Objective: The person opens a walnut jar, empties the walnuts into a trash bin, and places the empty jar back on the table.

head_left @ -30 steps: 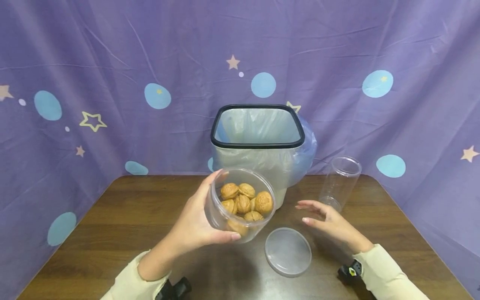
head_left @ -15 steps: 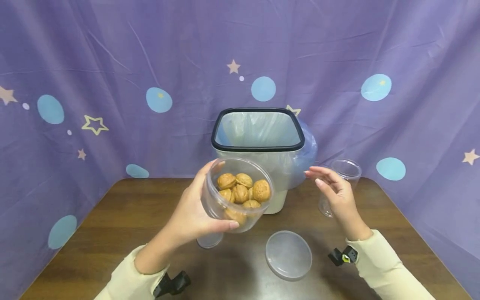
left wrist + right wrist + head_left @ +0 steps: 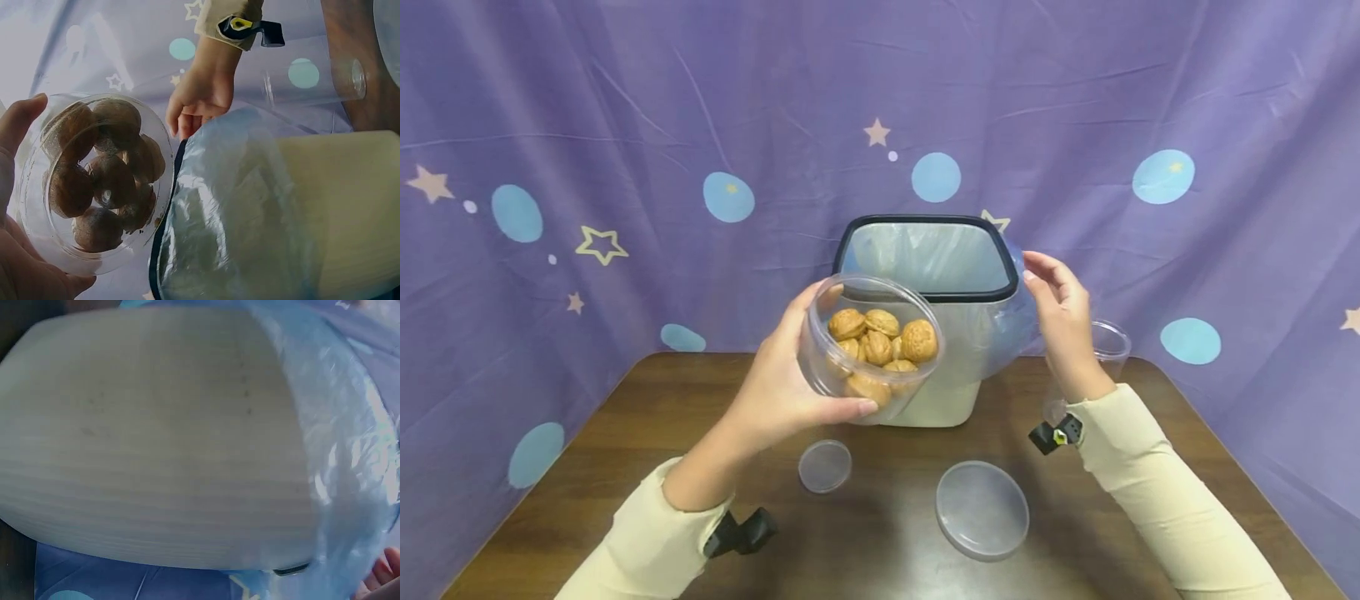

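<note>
My left hand [image 3: 778, 379] grips a clear plastic jar [image 3: 820, 367], uncovered and tilted toward me, with several walnuts [image 3: 877, 347] inside. The jar hides the front left of a pale waste bin [image 3: 951, 400] with a black rim [image 3: 973, 297] and a bluish liner bag [image 3: 1011, 333]. My right hand [image 3: 1063, 321] is at the bin's right side, fingers bent loosely beside the rim and the bag. In the left wrist view its fingertips meet the rim's edge; whether they press on it I cannot tell. The bin's side and bag [image 3: 340, 456] fill the right wrist view.
A large round clear lid [image 3: 982, 510] and a smaller one [image 3: 824, 467] lie on the wooden table [image 3: 700, 400]. Behind my right hand stands a tall clear container [image 3: 1112, 337], partly hidden. A purple curtain [image 3: 775, 100] hangs at the back.
My right hand has risen from beside the tall container to the bin's right rim. My left hand has lifted the jar of walnuts toward the bin, uncovering the small lid.
</note>
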The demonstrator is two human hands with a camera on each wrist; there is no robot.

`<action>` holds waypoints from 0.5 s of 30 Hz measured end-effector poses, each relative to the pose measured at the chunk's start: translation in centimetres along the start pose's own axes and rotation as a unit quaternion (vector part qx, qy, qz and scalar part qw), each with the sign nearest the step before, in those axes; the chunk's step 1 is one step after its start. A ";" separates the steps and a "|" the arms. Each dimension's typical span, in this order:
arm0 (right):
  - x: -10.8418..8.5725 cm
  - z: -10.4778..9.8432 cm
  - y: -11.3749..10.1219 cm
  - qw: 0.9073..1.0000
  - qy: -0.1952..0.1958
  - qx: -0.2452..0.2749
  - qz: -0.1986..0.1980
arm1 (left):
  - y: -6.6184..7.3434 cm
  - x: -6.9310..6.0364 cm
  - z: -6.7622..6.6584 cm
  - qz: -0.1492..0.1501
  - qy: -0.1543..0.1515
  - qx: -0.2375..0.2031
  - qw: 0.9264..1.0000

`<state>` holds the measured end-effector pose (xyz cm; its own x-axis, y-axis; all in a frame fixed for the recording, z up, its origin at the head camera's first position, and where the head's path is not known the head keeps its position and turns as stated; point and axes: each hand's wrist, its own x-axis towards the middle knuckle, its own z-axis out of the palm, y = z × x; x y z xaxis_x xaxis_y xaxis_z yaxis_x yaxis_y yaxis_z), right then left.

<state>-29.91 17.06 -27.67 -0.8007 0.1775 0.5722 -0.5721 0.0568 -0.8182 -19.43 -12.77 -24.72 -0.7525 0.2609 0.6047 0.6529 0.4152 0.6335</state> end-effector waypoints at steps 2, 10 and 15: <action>0.8 0.3 0.1 1.000 -0.005 -0.012 0.017 | 0.1 0.4 -0.3 0.000 0.002 0.005 1.000; 3.3 1.8 0.6 0.997 -0.049 -0.017 0.057 | 0.1 2.7 -1.9 -0.011 0.019 0.042 0.999; 3.8 2.2 1.3 0.995 -0.064 -0.009 0.077 | -0.1 3.9 -2.9 -0.029 0.023 0.052 0.998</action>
<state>-34.07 15.63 -26.41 -0.8957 0.0591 0.4406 -0.4378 0.0555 -0.8974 -22.16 -14.29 -21.08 -0.7821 0.1950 0.5919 0.5948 0.5167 0.6158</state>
